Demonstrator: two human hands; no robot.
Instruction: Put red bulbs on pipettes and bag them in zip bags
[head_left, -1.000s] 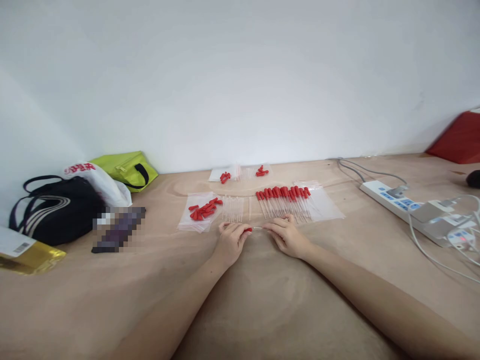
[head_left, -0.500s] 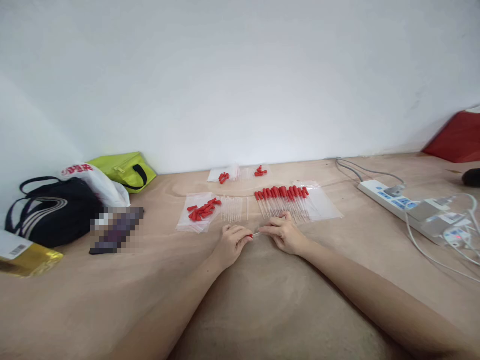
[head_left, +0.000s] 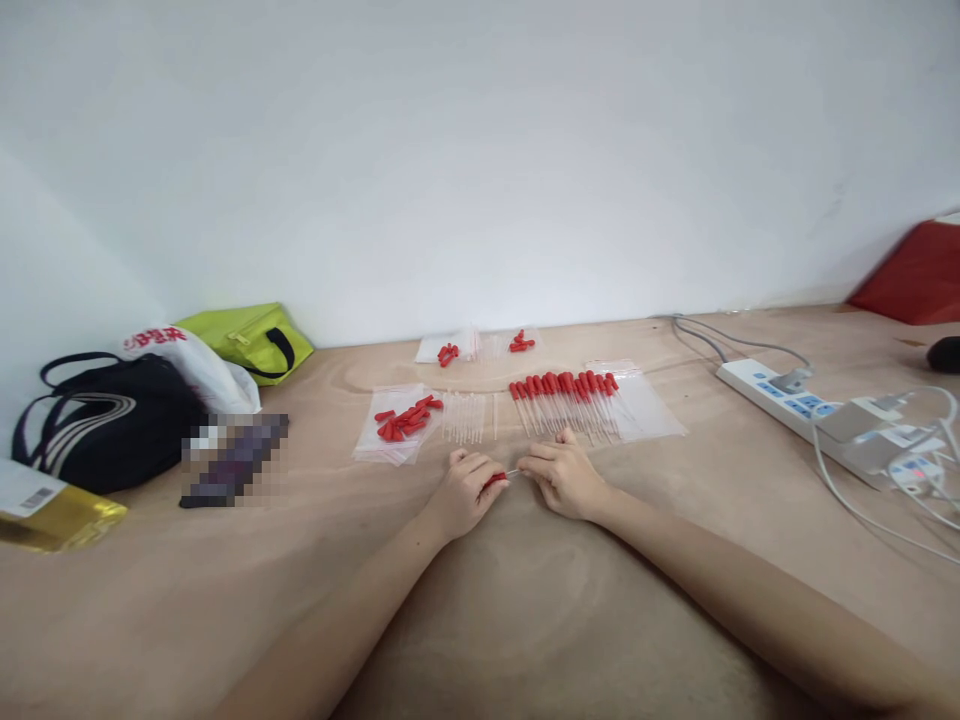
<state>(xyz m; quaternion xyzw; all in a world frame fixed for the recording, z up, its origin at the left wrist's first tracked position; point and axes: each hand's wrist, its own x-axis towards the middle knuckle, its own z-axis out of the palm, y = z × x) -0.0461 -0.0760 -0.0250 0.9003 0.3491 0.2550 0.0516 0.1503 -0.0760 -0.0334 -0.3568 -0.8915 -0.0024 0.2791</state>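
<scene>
Pinching a red bulb (head_left: 495,479) between thumb and fingers of the left hand (head_left: 465,492), hiding most of it, and pinching a thin clear tube (head_left: 514,473) with the fingertips of the right hand (head_left: 566,480). Holding both roughly end to end above the near part of the table (head_left: 540,620), leaving only a short length of tube visible between the hands. Cannot tell, at this size, whether joined or merely meeting at the bulb's mouth. Facing, just beyond on the left, loose red bulbs (head_left: 409,420) on clear bags (head_left: 371,440); in the middle, a row of clear tubes (head_left: 463,418); on the right, red-topped droppers (head_left: 555,386) fanned close together, with a flat bag (head_left: 656,415) at the far right of the row. Likely to bend or crack the tube if pushing at an angle, judging by such a slender shape. Could also fold the bulb's mouth by squeezing too hard with the left fingers, or end up with a loose fit from pushing too lightly. Might nudge the droppers out of line by swinging the right hand farther away, given a finger so near the tips.
</scene>
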